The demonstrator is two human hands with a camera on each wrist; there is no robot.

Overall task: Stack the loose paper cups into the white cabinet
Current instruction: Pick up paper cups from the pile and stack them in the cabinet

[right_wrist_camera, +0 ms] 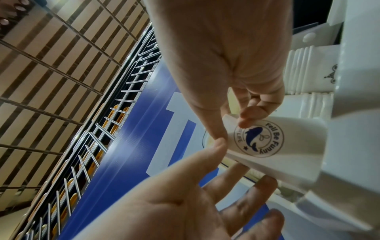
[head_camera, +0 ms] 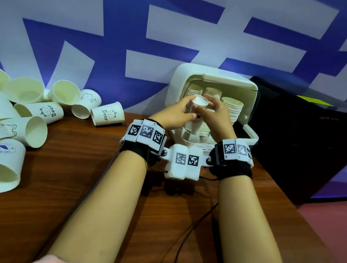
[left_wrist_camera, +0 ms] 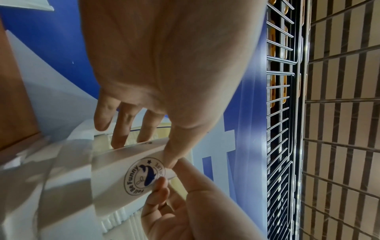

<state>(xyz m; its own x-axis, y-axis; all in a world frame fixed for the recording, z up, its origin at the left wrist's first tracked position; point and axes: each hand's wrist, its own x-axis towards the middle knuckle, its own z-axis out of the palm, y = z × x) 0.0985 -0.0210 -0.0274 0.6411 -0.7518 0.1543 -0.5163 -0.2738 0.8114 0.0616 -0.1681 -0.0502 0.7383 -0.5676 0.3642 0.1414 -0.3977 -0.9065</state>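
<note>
A white paper cup (head_camera: 200, 103) with a blue whale logo (right_wrist_camera: 259, 139) is held in front of the open white cabinet (head_camera: 179, 83), its flat end up. My left hand (head_camera: 188, 111) grips it from the left, thumb on the wall near the logo (left_wrist_camera: 131, 177) and fingers (left_wrist_camera: 119, 129) round the far side. My right hand (head_camera: 207, 109) pinches the cup's top end with thumb and a finger (right_wrist_camera: 245, 121). Below the cup stands a stack of cups (head_camera: 191, 133). More stacks (head_camera: 232, 107) fill the cabinet. How far the cup sits over the stack is hidden.
Several loose cups (head_camera: 108, 113) lie scattered at the left of the brown table (head_camera: 79, 175), against the blue and white wall. The cabinet's door (head_camera: 250, 134) hangs open at the right. A black box (head_camera: 306, 133) stands beside it. Cables (head_camera: 190, 228) trail between my forearms.
</note>
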